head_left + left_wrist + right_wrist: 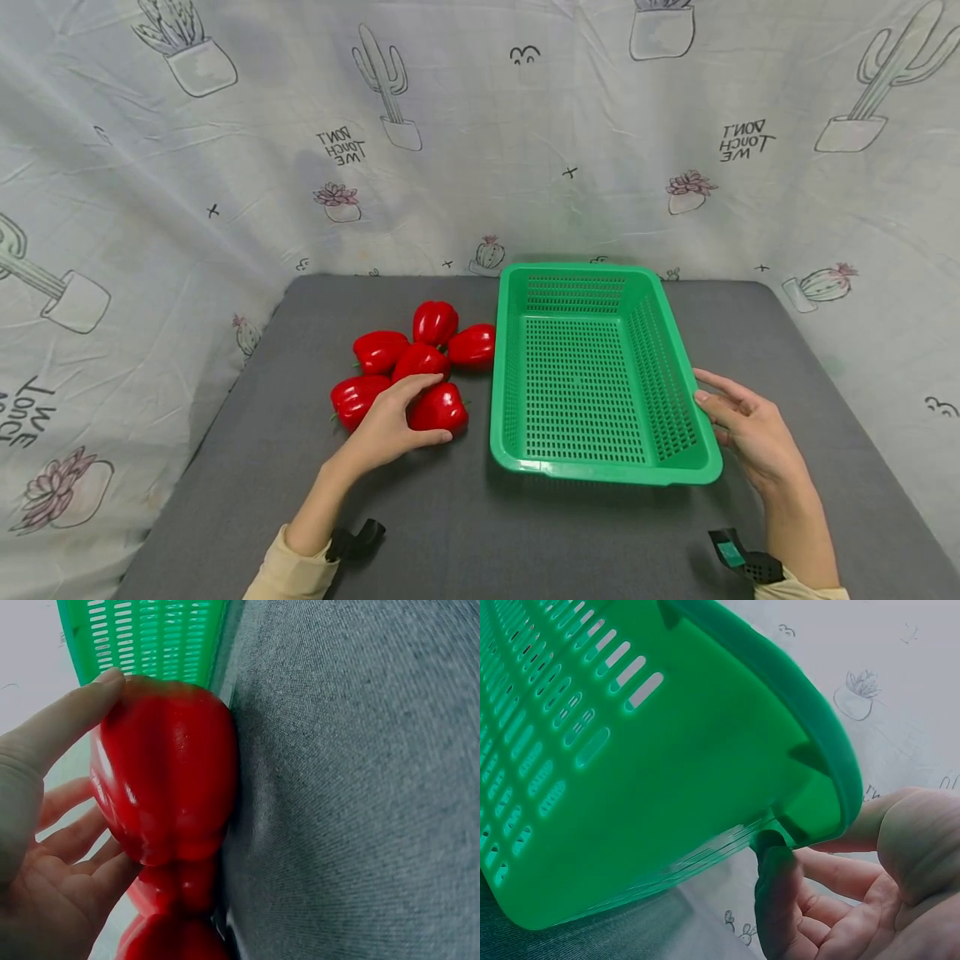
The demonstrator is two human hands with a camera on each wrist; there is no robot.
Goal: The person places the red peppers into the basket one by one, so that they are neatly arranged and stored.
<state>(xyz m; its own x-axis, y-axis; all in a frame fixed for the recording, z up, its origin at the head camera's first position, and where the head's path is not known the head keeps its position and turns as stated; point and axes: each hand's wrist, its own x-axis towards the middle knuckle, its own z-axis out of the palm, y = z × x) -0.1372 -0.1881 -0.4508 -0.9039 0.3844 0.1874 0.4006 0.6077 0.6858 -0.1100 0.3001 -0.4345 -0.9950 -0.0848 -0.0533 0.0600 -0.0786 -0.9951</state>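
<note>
My left hand (386, 427) reaches round the nearest red bell pepper (440, 410), thumb on its near side and fingers at its far side. The left wrist view shows the thumb and fingertips against the glossy skin of this pepper (169, 772), which lies on the grey cloth. Several more red bell peppers (380, 351) are clustered just behind and to the left. At the right, a green slotted plastic basket (600, 473) sits with nothing inside. My right hand (757, 433) grips its right rim, thumb over the top and fingers beneath the lip.
A grey cloth-covered table (450, 533) carries everything. Behind it hangs a white curtain (465, 167) printed with cacti. The basket's left wall stands right beside the rightmost pepper (473, 347). A black strap (358, 540) is on my left wrist, another (746, 558) on my right.
</note>
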